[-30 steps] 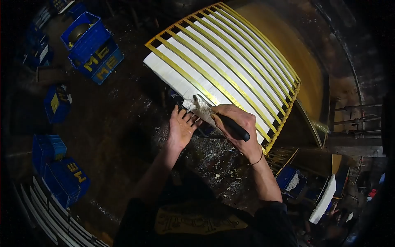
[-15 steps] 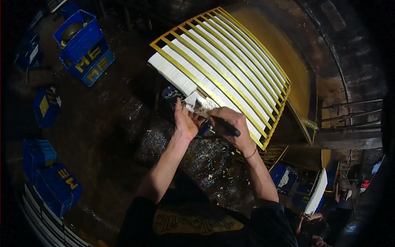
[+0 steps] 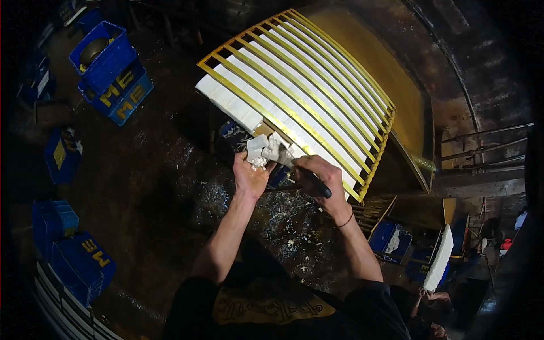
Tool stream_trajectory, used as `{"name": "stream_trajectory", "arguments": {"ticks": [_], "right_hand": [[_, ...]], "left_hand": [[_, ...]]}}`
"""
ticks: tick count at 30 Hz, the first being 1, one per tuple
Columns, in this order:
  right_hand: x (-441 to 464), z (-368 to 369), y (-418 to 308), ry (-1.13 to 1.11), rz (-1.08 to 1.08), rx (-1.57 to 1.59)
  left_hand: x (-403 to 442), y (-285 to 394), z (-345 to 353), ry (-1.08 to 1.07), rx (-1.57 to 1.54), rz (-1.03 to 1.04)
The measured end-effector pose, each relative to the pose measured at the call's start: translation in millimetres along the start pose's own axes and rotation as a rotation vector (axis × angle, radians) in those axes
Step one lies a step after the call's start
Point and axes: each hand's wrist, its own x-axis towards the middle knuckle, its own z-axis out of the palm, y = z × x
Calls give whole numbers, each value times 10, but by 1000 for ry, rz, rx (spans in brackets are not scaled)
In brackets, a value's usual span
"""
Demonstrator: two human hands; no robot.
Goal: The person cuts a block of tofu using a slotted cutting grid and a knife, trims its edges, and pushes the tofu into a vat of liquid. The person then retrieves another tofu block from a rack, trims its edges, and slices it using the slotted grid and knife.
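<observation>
My left hand [image 3: 251, 180] is cupped palm up beneath broken white pieces [image 3: 258, 152], with crumbs on its fingers. My right hand [image 3: 326, 173] grips the black handle of a flat scraper [image 3: 316, 183], whose blade touches the white pieces and is partly covered by them. Both hands are at the near edge of a large white slab [image 3: 229, 103]. Over the slab lies a yellow slatted rack [image 3: 243, 35]. Beside the pieces, a brownish strip shows at the slab's edge, where a bit of white is gone.
Blue crates [image 3: 105, 56] with yellow letters stand at left, and more crates [image 3: 85, 266] at lower left. White scraps litter the dark floor [image 3: 283, 226]. At lower right another person [image 3: 433, 303] holds a long white slab [image 3: 439, 258]. A curved dark wall [image 3: 453, 85] rises at right.
The white pieces have come away from the slab's edge into my left hand, uncovering more of the brownish strip. My right hand still holds the scraper against them.
</observation>
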Motion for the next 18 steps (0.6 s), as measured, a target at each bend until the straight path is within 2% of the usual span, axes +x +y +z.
{"name": "stream_trajectory", "arguments": {"ticks": [2,5,7,8,10,12,13,14,16,18], "right_hand": [[-47,23,-82,-31,25,48],[-138,83,-127,-118,-16,143],[-239,152,-198,-194,-75,197],[-347,247,-234,-150,-67,251],[-550,227,-410,-184,61,307],[-847,196,-461,-157,205,356],[-1073,231,-364,-103,245,356],[-1342,275,-235,-43,291,352],[-1863,267,-49,67,589,329],[-2324,285,188,312,824,251]], "left_hand": [[-14,17,-26,0,-6,-10],[-21,73,-40,126,42,-9],[-59,75,-122,96,79,-17],[-94,50,-170,67,109,-21],[-153,-5,-369,193,24,-17],[-124,-67,-733,209,56,-23],[-140,-74,-801,219,72,-53],[-136,-106,-724,365,20,-53],[79,-164,-928,403,85,-30],[530,-104,-1220,344,106,-104]]}}
